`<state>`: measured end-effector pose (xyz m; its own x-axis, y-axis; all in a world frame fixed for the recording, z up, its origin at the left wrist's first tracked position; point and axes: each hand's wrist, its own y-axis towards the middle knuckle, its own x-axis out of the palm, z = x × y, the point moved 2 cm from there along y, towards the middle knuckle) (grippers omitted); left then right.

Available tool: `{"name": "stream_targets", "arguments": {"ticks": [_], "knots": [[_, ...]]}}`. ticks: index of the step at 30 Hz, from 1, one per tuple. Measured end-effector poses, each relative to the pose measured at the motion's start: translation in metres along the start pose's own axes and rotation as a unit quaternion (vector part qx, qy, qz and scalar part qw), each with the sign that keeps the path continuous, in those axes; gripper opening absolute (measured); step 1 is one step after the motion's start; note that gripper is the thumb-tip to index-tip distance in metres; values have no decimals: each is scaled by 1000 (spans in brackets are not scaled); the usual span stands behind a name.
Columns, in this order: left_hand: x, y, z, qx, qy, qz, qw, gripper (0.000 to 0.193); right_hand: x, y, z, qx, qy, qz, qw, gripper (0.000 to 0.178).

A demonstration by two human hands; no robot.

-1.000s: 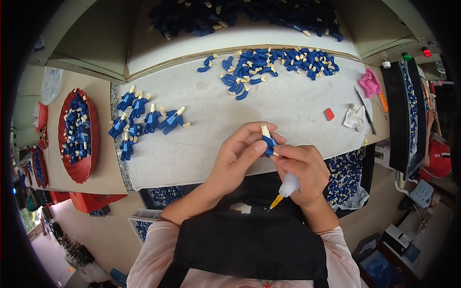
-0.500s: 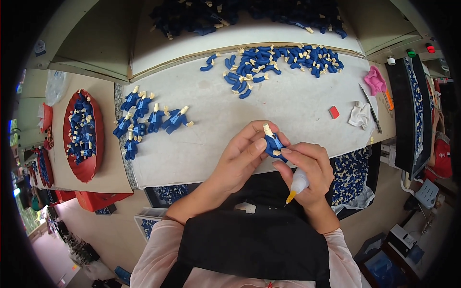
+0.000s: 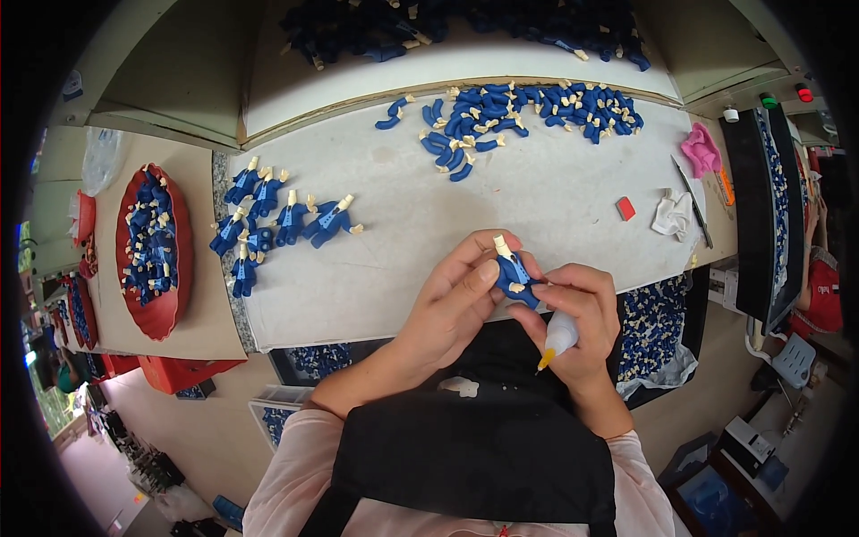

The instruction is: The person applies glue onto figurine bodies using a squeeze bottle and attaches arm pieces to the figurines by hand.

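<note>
Over the table's front edge, my left hand (image 3: pixel 456 295) is closed round a small blue figurine body (image 3: pixel 513 271) with a cream neck stub and a cream hand at its front. My right hand (image 3: pixel 580 315) touches the figurine's right side with its fingertips. Tucked in that same hand is a white glue bottle (image 3: pixel 562 333), its yellow nozzle pointing down and left. To the left on the table stand and lie several similar figurine bodies (image 3: pixel 291 219). Loose blue arms (image 3: pixel 483 116) with cream hands lie in a heap along the far edge.
A red oval tray (image 3: pixel 130 304) of blue parts sits at far left. On the right of the table (image 3: pixel 376 268) lie a red block (image 3: pixel 625 208), a white cloth (image 3: pixel 671 215), a thin dark tool (image 3: pixel 691 201) and a pink piece (image 3: pixel 701 150). A bin (image 3: pixel 653 331) of parts stands below.
Both hands stay at the figurine, which has shifted only slightly. The glue bottle in my right hand has tilted a little, its nozzle moving slightly up and right.
</note>
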<state>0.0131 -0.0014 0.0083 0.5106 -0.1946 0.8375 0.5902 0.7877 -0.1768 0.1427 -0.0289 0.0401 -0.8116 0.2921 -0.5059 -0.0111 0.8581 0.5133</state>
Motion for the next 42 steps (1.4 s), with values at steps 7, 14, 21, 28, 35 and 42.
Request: {"name": "stream_targets", "arguments": {"ticks": [7,14,21,28,35,42], "knots": [[-2,1,-2,11,-23,-24,999,28,6,-8,3,-25,-5,28,999,28],[-1,0,0,8,-18,-30,999,28,7,-11,2,-23,2,42,999,27],[0,0,1,11,-8,-35,999,27,8,-11,1,-25,7,52,998,26],[-2,1,0,21,-7,-37,999,27,10,-11,2,-28,10,56,998,27],[-3,3,1,18,-4,-45,999,28,9,-12,3,-33,9,62,997,28],[-5,5,2,-24,-11,-20,999,29,9,-13,4,-38,0,60,997,30]]}}
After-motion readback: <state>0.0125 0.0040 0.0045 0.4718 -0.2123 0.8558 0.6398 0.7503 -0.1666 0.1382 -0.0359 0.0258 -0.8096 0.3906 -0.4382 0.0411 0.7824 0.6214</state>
